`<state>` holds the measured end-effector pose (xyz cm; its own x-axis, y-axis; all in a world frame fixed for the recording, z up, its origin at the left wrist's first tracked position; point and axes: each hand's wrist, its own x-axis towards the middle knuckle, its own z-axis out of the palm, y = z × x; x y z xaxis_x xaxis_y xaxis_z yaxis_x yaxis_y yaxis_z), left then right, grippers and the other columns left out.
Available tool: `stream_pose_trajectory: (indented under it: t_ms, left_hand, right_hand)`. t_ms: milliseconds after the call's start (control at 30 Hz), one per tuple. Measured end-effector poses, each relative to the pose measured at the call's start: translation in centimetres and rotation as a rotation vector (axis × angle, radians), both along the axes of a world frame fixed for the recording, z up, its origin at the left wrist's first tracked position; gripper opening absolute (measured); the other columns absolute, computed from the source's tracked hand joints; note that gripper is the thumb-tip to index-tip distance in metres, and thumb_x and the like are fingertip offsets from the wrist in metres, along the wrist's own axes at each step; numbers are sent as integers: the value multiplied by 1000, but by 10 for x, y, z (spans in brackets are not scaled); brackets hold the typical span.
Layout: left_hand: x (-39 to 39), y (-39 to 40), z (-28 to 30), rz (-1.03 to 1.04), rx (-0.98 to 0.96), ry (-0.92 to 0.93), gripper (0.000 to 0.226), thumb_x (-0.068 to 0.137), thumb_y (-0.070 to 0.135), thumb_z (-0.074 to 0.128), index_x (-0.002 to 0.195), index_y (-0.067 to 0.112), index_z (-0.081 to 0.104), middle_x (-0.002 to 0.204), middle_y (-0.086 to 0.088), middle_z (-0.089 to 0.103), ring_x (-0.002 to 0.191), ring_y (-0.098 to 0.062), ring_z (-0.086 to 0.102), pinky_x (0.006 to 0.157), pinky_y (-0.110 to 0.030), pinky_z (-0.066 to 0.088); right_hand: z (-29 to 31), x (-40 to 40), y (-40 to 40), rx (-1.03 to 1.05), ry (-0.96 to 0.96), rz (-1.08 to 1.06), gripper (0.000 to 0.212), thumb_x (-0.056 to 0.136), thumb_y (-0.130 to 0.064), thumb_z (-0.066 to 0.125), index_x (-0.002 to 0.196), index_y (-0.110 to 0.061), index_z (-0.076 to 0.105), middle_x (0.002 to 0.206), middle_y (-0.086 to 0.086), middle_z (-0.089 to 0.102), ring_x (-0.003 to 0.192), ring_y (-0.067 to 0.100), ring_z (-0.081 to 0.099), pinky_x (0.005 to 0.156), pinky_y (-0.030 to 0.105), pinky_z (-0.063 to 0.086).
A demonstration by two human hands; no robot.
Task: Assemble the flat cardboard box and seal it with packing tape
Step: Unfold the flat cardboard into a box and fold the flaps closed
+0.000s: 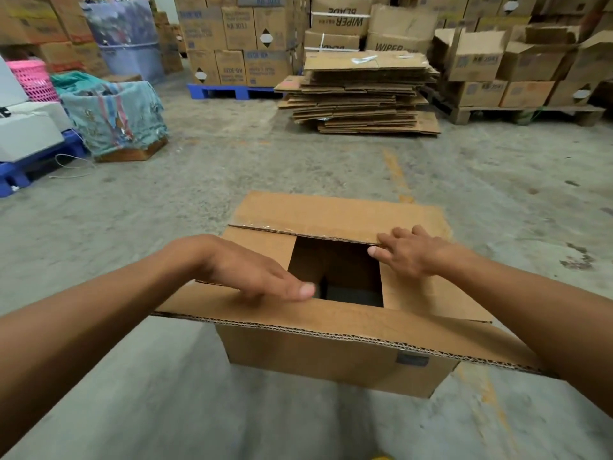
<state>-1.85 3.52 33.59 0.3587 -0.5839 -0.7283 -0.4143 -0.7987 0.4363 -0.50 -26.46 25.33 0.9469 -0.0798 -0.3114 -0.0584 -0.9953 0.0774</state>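
Observation:
A brown cardboard box [331, 363] stands on the concrete floor in front of me, its top partly folded in. Both short side flaps lie folded inward and a dark square gap shows between them. The far long flap [331, 214] leans over the opening, with old clear tape along its edge. The near long flap [348, 322] sticks out toward me. My left hand [258, 277] rests flat with straight fingers on the left side flap and the near flap. My right hand [408, 252] presses with spread fingers on the far flap's right corner and the right side flap. No packing tape roll is in view.
A stack of flattened cardboard [361, 94] lies on the floor behind the box. Pallets of stacked cartons [238, 41] line the back and the right. At left stand a cloth-covered crate [116, 117], a pink basket [33, 78] and white blocks on a blue pallet [20, 167].

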Motion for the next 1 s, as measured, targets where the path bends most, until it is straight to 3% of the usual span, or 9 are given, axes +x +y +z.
stream_pose_trajectory:
  t_ms: [100, 233, 367, 500, 633, 700, 833, 900, 1000]
  left_hand:
    - [-2, 1, 20, -101, -18, 34, 89, 62, 67, 73, 141, 55, 35, 149, 28, 38, 138, 1, 34, 118, -35, 23]
    - [11, -7, 47, -30, -142, -140, 61, 75, 56, 71, 131, 56, 49, 137, 29, 51, 125, 6, 47, 110, -32, 34]
    - [35, -15, 50, 112, -278, -603, 47, 90, 50, 58, 135, 39, 53, 134, 16, 58, 121, -7, 54, 105, -31, 39]
    - [67, -17, -7, 170, -155, -976, 56, 93, 52, 48, 146, 36, 38, 142, 3, 54, 127, -20, 52, 102, -40, 42]
    - [85, -9, -67, 290, -46, -950, 66, 93, 66, 26, 152, 36, 22, 160, 4, 25, 147, -22, 21, 116, -50, 18]
    - [87, -5, -93, 359, 3, -907, 70, 90, 73, 15, 152, 42, 15, 163, 5, 12, 150, -29, 8, 118, -55, 6]
    - [92, 6, -110, 395, -9, -907, 70, 87, 76, 9, 151, 47, 11, 164, 8, 7, 150, -30, 6, 117, -56, 3]
    - [97, 12, -111, 408, -6, -913, 71, 86, 77, 10, 151, 48, 12, 164, 7, 8, 150, -30, 7, 118, -55, 6]
    - [103, 23, -110, 510, -35, -856, 74, 86, 77, 12, 152, 44, 13, 164, 1, 7, 148, -38, 9, 119, -53, 11]
  right_hand:
    - [17, 11, 1, -12, 138, -6, 104, 70, -87, -5, 155, -31, 19, 161, 10, 21, 147, 36, 15, 116, 57, 17]
    - [62, 19, 12, 94, 323, -149, 103, 76, -84, 6, 156, -21, 22, 162, 7, 20, 146, 32, 24, 116, 51, 23]
    - [91, 33, 10, 334, 308, -377, 104, 76, -89, 18, 154, -21, 29, 161, 3, 24, 145, 30, 27, 116, 51, 23]
    - [104, 35, 4, 403, 259, -358, 97, 79, -86, 14, 141, -21, 50, 141, 8, 47, 129, 33, 47, 112, 48, 32]
    - [64, 19, 4, 165, 132, -114, 64, 101, -56, 28, 140, -12, 52, 144, 11, 49, 120, 26, 51, 95, 29, 40]
    - [30, 2, -6, 99, -25, -12, 56, 101, -52, 30, 147, -23, 43, 154, 5, 39, 133, 27, 43, 107, 38, 33]
    - [-20, -38, -34, 150, -216, -185, 64, 93, -71, 11, 152, -47, 17, 164, -11, 9, 150, 23, 7, 111, 67, 2]
    - [-28, -40, -43, 202, -276, -319, 65, 90, -73, 12, 150, -48, 19, 164, -7, 7, 150, 30, 2, 110, 69, 3]
    - [-28, -33, -48, 271, -288, -397, 72, 87, -74, 17, 151, -42, 21, 165, 2, 3, 145, 42, 15, 114, 60, 19]
